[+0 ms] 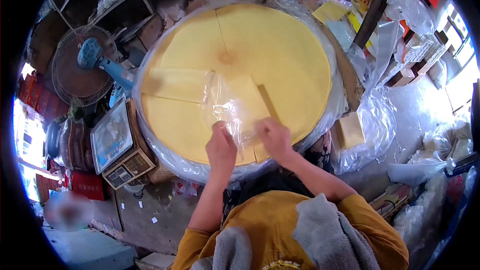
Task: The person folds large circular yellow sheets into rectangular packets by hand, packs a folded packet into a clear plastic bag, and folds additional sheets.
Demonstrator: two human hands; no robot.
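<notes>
Below the middle of the head view, my left hand [221, 145] is closed, its fingers pinching the open edge of a clear plastic bag [220, 95]. My right hand [274, 140], slightly blurred, is closed on the other side of the same edge. A flat yellow rectangular sheet or packet [250, 97] lies beyond my hands, partly under or inside the bag; I cannot tell which. To the left lies another yellow rectangular piece [175, 84]. Both rest on a large round yellow surface [285, 45] with seams across it and clear plastic around its rim.
At the left stand a blue fan [90, 52] and a cardboard box [131, 167] with a tray [111, 135] on it. Right of the round surface, a yellow block [351, 130] sits by crumpled plastic [377, 125]. Shelves and plastic-wrapped goods line the back.
</notes>
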